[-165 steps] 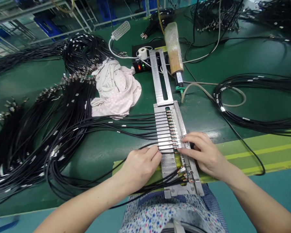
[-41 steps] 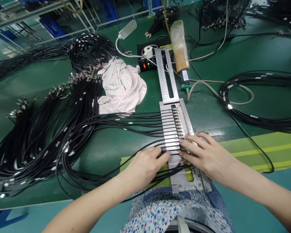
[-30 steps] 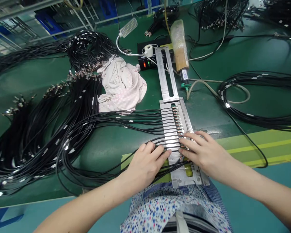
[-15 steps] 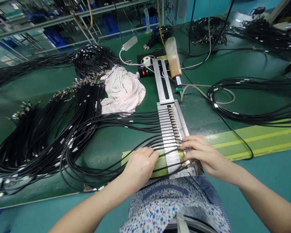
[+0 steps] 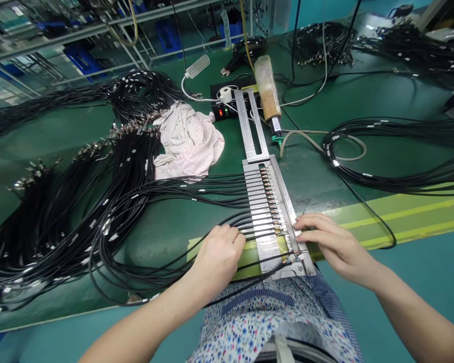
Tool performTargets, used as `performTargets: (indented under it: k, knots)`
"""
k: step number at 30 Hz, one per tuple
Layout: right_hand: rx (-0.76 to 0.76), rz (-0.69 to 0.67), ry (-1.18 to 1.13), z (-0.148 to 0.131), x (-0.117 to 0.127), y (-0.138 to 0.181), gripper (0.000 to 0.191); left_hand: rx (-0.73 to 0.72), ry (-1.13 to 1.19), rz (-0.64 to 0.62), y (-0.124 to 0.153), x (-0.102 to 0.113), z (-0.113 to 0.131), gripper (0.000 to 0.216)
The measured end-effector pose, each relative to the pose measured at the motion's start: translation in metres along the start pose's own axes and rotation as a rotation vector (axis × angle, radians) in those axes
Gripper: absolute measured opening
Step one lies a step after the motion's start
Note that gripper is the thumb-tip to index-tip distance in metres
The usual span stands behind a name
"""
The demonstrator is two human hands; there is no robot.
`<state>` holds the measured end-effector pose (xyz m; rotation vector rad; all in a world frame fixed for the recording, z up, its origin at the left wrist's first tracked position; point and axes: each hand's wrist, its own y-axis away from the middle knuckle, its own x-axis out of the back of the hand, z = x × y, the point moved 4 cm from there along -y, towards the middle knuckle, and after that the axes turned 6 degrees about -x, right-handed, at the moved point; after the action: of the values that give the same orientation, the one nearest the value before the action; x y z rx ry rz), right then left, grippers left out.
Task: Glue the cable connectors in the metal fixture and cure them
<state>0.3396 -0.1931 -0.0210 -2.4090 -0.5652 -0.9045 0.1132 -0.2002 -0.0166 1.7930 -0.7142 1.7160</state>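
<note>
My left hand (image 5: 220, 254) is closed over black cables (image 5: 254, 235) left of a metal fixture; its fingertips are hidden underneath. The slotted plate of the fixture (image 5: 283, 189) holds a row of cables, their metal connectors (image 5: 269, 194) lined up along its raised right-hand bar. My right hand (image 5: 331, 247) rests at that bar's near right edge, fingers stretched and slightly apart, with nothing visible in them. Close to it, loose cable ends with connectors (image 5: 293, 257) lie across the near end of the fixture.
Thick bundles of black cable (image 5: 124, 166) cover the left side, beside a crumpled pale cloth (image 5: 191, 143). Behind the fixture are a black box with lit indicators (image 5: 223, 111), a wrapped syringe-like dispenser (image 5: 268, 93) and a small lamp (image 5: 197, 66). Coiled cables (image 5: 382, 176) lie right.
My right hand has drawn back to the right from the connectors to the fixture's edge. The cable it was touching now lies across the plate. My left hand has barely moved.
</note>
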Motion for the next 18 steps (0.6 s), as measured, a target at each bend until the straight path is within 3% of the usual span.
performTargets:
  k: [6,18]
  knots:
    - [-0.010,-0.007,0.010,0.001,0.002,-0.007,0.041,-0.028,0.004,-0.071,0.001,0.005,0.000,0.019]
    - [-0.008,-0.020,0.044,0.002,0.005,-0.010,0.039,0.043,0.327,-0.312,-0.014,0.007,-0.014,0.029]
